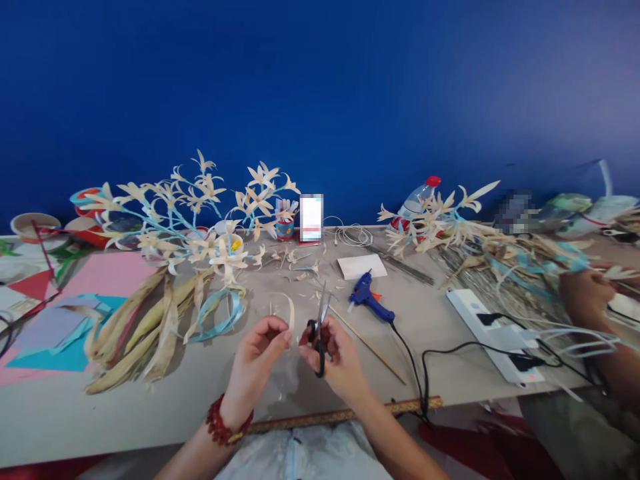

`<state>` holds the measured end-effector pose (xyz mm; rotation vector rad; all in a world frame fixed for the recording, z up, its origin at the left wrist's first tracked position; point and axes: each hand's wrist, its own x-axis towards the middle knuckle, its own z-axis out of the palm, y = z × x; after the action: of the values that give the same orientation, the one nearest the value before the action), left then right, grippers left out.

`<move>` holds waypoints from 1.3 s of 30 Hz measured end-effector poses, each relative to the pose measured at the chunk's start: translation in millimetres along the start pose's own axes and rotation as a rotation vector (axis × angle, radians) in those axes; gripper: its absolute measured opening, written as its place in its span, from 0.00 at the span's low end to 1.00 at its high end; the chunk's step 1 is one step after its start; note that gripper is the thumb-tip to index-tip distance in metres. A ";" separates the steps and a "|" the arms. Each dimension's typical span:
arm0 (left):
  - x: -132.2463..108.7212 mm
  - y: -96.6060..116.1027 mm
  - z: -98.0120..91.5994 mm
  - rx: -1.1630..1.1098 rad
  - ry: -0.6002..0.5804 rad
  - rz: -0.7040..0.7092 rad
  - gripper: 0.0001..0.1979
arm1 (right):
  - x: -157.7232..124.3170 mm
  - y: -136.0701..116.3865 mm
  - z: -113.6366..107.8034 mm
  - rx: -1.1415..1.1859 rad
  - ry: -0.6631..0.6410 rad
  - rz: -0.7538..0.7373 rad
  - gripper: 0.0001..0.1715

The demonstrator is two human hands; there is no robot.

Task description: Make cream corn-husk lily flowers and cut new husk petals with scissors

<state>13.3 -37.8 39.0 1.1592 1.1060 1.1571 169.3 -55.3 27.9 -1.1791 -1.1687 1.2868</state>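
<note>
Between the thumb and fingers of my left hand (260, 350) is a thin, curved pale strip (291, 312), apparently cut from a dried husk. My right hand (336, 353) grips a pair of scissors (321, 327) with black handles, blades pointing up and away from me. The blades are a short way to the right of the strip and do not touch it. Just beyond both hands, small pale cuttings (305, 265) lie scattered over the table. A thin wooden stick (370, 345) rests to the right of my right hand.
Dried husks (150, 333) and coloured paper (55, 363) cover the left side. Pale flowers on blue stems (175, 220) stand behind. A blue glue gun (371, 297) and a power strip (493, 337) with cables lie right, near another person's hand (587, 293).
</note>
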 end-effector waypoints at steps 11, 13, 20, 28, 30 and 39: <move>6.2 5.0 4.7 -0.131 -0.052 -0.018 0.04 | -37.3 27.4 -6.8 0.002 -0.210 0.110 0.31; 6.2 6.1 4.6 -0.101 -0.073 -0.021 0.05 | -36.3 25.2 -5.4 0.015 -0.208 0.124 0.32; 3.1 8.7 3.2 -0.048 -0.110 -0.013 0.05 | -29.8 19.4 -3.7 0.009 -0.192 0.103 0.32; 3.7 8.5 2.9 -0.055 -0.114 -0.017 0.05 | -29.4 20.5 -2.3 0.005 -0.204 0.133 0.31; 3.3 7.5 2.6 -0.059 -0.120 -0.018 0.05 | -28.9 20.9 -2.5 -0.002 -0.202 0.130 0.31; 3.0 5.1 0.3 -0.157 -0.136 -0.062 0.05 | -29.0 22.7 -3.7 0.037 -0.210 0.120 0.30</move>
<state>13.4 -34.7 44.0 1.0580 0.9243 1.0806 172.6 -85.1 6.1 -1.1208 -1.2339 1.5468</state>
